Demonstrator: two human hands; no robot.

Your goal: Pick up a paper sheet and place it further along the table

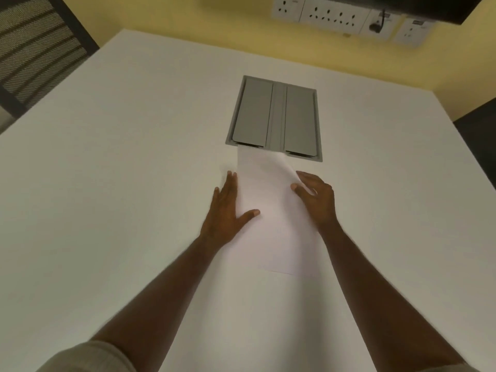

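A white sheet of paper (271,200) lies on the white table (107,183), its far end touching the grey hatch. My left hand (228,208) lies flat along the sheet's left edge, fingers straight and thumb spread onto the paper. My right hand (316,197) holds the sheet's right edge, thumb on top and fingers curled beneath, and that edge is lifted off the table and curves upward.
A grey two-flap cable hatch (276,116) is set into the table just beyond the paper. A yellow wall with a row of white sockets (335,14) rises behind. A dark chair back (35,49) stands at the far left, and a dark object (477,130) at the right edge.
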